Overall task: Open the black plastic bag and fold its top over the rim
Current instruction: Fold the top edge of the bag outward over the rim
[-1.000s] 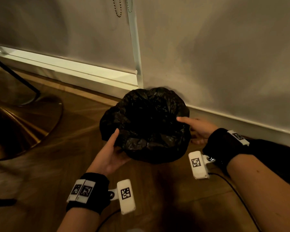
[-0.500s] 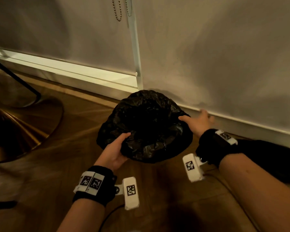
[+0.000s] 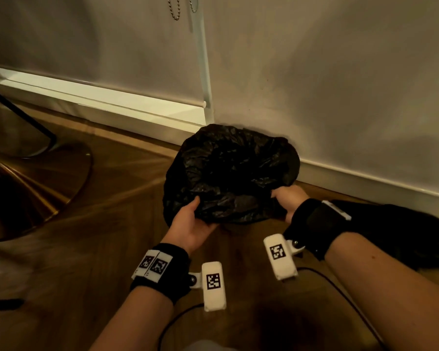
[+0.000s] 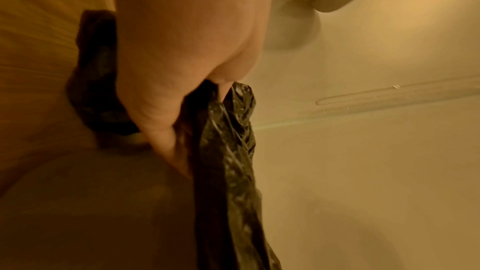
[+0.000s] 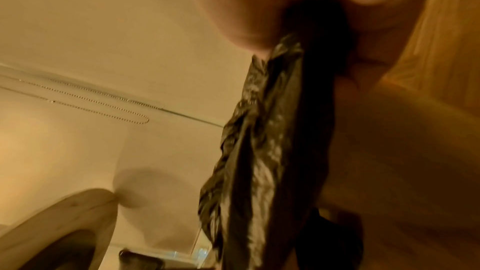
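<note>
A crinkled black plastic bag [image 3: 231,173] lines a round bin on the wooden floor, right by the wall; its mouth gapes upward. My left hand [image 3: 192,221] grips the bag's near edge, thumb on top and fingers underneath. In the left wrist view the black film [image 4: 228,130] runs between thumb and fingers. My right hand [image 3: 288,198] pinches the bag's edge at the near right side. The right wrist view shows the black bag [image 5: 272,110] caught between thumb and curled fingers. The bin's own rim is hidden under the plastic.
A pale wall [image 3: 314,84] with a white skirting board [image 3: 365,183] stands just behind the bin. A bead chain [image 3: 173,8] hangs at the top. A brass-coloured round base [image 3: 31,188] with a dark leg sits at left. A dark object [image 3: 403,229] lies right of my right wrist.
My right hand has come back from the bag's far right side to the near right and pinched the edge. My left hand has curled onto the near edge.
</note>
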A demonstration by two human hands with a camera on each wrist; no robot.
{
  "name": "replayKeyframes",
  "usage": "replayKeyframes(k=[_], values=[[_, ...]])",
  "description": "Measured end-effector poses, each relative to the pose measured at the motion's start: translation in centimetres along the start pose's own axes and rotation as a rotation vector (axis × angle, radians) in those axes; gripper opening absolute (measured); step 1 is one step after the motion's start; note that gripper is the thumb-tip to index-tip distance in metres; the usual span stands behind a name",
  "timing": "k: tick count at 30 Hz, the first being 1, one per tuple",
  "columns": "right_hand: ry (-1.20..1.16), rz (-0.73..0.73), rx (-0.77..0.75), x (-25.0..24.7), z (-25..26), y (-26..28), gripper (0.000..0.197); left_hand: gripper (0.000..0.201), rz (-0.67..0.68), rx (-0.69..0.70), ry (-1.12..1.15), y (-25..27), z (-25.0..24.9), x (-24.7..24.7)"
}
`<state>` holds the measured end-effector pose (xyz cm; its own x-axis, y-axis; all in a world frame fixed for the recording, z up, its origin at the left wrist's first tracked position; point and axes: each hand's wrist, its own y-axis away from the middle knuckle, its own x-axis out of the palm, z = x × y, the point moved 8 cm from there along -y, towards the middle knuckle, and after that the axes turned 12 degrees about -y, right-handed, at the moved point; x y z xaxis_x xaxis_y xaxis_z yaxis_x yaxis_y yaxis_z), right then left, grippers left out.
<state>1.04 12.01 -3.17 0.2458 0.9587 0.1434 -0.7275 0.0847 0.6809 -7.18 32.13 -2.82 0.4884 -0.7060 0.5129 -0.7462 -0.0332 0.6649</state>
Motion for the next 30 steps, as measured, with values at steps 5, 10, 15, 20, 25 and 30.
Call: replayKeyframes(k=[5,10,15,20,25,30], values=[[-0.172,-0.330,-0.037,-2.7,-0.7,3.1,0.116,0.037,0.070,-0.044,-0.037,0.1,2.5,1.0],[-0.442,-0.177,0.026,0.5,-6.5,4.7,0.081,0.035,0.119,0.015,-0.030,0.0,3.0,1.8],[-0.400,-0.003,-0.031,0.7,-6.0,4.2,0.052,0.057,0.155,0.064,-0.005,-0.4,2.0,1.5],[-0.601,0.216,0.069,1.2,-6.5,4.4,0.067,0.059,0.067,0.076,0.088,-1.8,0.9,0.2],[-0.794,0.308,0.144,1.0,-7.0,3.3,0.055,0.063,0.098,0.022,0.137,-2.8,0.6,0.9],[-0.880,0.241,0.193,0.2,-7.2,2.6,0.047,0.069,0.088,0.054,0.213,-3.6,-0.1,0.3]])
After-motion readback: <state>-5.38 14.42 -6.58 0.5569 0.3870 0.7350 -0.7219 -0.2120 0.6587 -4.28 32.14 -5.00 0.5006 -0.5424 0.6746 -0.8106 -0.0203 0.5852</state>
